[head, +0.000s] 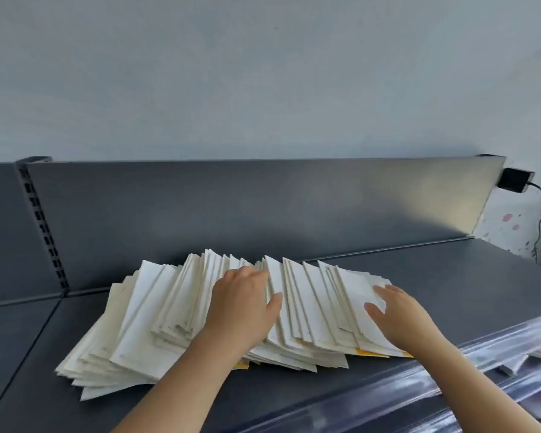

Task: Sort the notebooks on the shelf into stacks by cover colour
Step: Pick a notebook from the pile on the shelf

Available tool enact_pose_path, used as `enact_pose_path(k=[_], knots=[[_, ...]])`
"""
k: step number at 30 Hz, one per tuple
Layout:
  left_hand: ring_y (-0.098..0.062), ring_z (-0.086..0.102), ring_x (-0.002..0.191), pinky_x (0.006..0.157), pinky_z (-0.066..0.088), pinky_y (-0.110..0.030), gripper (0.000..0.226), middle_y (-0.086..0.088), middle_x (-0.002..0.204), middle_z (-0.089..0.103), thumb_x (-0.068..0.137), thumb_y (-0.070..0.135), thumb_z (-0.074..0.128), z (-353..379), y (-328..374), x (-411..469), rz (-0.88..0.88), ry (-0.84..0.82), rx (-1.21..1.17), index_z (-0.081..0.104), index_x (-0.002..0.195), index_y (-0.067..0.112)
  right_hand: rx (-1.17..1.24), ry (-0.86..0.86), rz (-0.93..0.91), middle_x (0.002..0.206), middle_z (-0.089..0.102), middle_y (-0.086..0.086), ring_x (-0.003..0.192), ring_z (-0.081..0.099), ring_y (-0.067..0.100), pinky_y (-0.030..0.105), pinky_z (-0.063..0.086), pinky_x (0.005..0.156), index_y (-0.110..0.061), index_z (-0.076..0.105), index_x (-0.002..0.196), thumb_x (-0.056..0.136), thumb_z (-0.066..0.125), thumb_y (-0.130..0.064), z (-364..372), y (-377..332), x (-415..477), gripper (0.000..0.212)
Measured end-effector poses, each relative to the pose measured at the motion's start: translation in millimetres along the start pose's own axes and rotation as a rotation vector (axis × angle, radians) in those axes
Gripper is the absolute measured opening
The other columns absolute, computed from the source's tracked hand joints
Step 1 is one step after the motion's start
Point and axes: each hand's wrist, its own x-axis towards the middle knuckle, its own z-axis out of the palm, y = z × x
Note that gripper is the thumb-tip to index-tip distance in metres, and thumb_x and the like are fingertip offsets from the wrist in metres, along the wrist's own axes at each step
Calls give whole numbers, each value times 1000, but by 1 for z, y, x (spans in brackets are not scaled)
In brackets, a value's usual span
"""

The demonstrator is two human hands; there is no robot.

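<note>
Though no colour stacks are formed yet, the notebooks [175, 310] are fanned pale-side up across the dark shelf [450, 295]. The right hand [397, 314] is laid flat, ungripping, on the rightmost; the left hand [241, 301] is tucked mid-fan, its grip not discernible.

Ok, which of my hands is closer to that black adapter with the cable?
Right. The right hand rests on the right end of the notebook pile, below and left of the black adapter; the left hand is on the pile's middle, farther left.
</note>
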Motion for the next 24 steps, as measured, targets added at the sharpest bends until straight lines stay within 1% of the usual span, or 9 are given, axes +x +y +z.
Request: enact_pose_path(k=[4,7,12,15,17,20,21,22,24], knots=[[-21,32,133,107,29,-35,57,0,144,39,94,56,32,21,12,9,18,-158,55,38,140,23,42,-166,84,129,50,8,115,49,25,35,41,96,-12,48,126,96,37,-39,7,22,-4,42],[-22,35,131,107,26,-37,58,-1,145,34,93,58,31,34,13,12,15,-239,140,37,140,25,115,-150,40,127,51,7,115,48,22,32,40,95,-11,52,123,97,37,-39,15,26,-12,41],[-21,36,129,107,26,-35,53,1,142,39,92,56,38,37,14,12,-6,-161,106,48,133,24,107,-188,31,138,43,8,127,37,25,36,34,102,-17,50,130,96,39,-42,5,25,-10,43],[-18,40,123,103,32,-30,41,4,134,47,93,46,45,37,26,13,-27,-36,-59,57,126,24,143,-171,51,144,33,6,138,23,29,39,27,111,-24,40,138,91,45,-50,10,31,-3,53],[-14,48,111,94,41,-26,34,8,120,58,93,40,48,38,38,15,-23,13,-165,62,120,25,186,-190,-2,134,41,3,134,30,26,35,28,109,-26,44,135,90,47,-50,14,32,1,51],[-12,57,84,77,49,-29,33,9,91,65,91,41,50,48,59,21,-86,-83,-242,65,108,18,250,-205,-99,138,43,-11,131,35,19,37,31,108,-36,51,130,88,49,-49,17,36,9,44],[-12,58,78,74,51,-30,33,8,83,65,90,43,50,52,66,24,-112,-108,-246,64,101,15,256,-214,-125,139,42,-15,131,37,16,36,31,108,-37,52,129,89,49,-46,16,40,12,41],[-12,59,77,72,52,-31,29,8,82,66,89,45,52,56,74,27,-138,-115,-235,60,93,18,264,-221,-159,138,42,-19,129,39,13,32,32,107,-38,53,127,90,49,-41,14,45,15,38],[-13,58,77,66,49,-27,27,9,84,64,86,49,55,60,87,32,-199,-104,-185,45,79,25,309,-262,-205,132,43,-26,120,45,5,19,33,97,-37,56,125,93,47,-30,8,56,19,33]])
